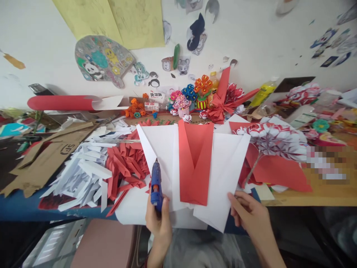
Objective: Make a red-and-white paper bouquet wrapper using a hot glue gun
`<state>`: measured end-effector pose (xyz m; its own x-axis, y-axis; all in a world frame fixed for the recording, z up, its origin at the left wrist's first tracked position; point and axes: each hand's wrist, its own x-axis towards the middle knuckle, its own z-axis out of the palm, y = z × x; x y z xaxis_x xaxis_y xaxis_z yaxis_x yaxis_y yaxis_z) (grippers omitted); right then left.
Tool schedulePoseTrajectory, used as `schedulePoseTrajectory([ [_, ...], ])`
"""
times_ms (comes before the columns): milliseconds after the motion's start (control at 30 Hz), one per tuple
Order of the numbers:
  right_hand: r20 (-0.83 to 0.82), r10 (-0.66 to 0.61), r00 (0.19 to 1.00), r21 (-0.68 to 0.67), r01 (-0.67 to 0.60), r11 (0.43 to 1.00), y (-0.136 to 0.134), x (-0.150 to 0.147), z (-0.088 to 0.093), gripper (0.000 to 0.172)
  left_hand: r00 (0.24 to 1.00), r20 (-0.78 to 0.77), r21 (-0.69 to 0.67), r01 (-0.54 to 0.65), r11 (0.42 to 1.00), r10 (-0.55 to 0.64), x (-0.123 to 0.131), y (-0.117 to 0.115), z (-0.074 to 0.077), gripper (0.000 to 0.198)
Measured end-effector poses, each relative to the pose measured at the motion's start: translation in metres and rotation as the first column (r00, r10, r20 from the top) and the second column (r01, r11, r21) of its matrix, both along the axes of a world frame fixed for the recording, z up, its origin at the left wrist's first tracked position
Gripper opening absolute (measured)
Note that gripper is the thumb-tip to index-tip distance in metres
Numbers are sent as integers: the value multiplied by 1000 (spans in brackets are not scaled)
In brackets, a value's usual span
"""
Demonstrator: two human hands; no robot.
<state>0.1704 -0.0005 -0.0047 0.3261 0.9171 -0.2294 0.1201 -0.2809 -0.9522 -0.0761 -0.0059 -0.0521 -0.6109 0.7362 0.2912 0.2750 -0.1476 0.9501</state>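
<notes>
A blue glue gun (156, 186) stands nozzle-up in my left hand (159, 219), whose fingers are wrapped round its handle. Behind its nozzle lies a folded white paper panel (164, 143). Next to that, in the middle, is a folded red paper piece (195, 182) with a V-shaped overlap. My right hand (248, 212) pinches the lower right edge of another folded white paper panel (223, 175), which partly lies under the red one. The three pieces sit side by side, fanned slightly. Whether they are joined is hidden.
Left of the panels are heaps of folded white strips (86, 175) and red strips (128, 163), then flattened brown cardboard (52, 156). A red-and-white paper flower (276, 137) lies right. Small colourful flowers (189, 93) and a yellow bottle (263, 91) line the back. A stool (107, 242) stands below.
</notes>
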Motion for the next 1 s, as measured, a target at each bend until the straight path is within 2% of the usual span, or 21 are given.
schedulePoseTrajectory([
  [233, 189, 108, 976, 98, -129, 987, -3, -22, 11, 38, 1000, 6, 7, -18, 1000, 18, 2, 1, 0, 26],
  [367, 372, 55, 927, 170, -126, 977, -10, -30, 22, 33, 999, 12, -2, -49, 999, 49, 0, 1, -2, 30],
  [467, 407, -42, 912, 217, -52, 975, -16, -31, 22, 29, 999, 2, -6, -50, 999, 50, -1, 2, -3, 25],
  [567, 364, -155, 918, 254, 62, 965, -18, -29, 18, 25, 998, -3, -9, -63, 998, 63, -1, 3, -3, 24],
  [700, 236, -206, 950, 232, 151, 961, -9, -26, 13, 28, 999, -2, 10, -54, 998, 54, -1, 4, -2, 24],
  [867, 82, -219, 972, 192, 200, 961, 0, -26, 6, 34, 999, -9, 2, -46, 999, 46, -2, 3, -2, 23],
  [1000, 18, -177, 984, 177, 171, 969, 0, -23, -4, 35, 997, -30, -1, -71, 997, 71, -1, 4, -3, 23],
])
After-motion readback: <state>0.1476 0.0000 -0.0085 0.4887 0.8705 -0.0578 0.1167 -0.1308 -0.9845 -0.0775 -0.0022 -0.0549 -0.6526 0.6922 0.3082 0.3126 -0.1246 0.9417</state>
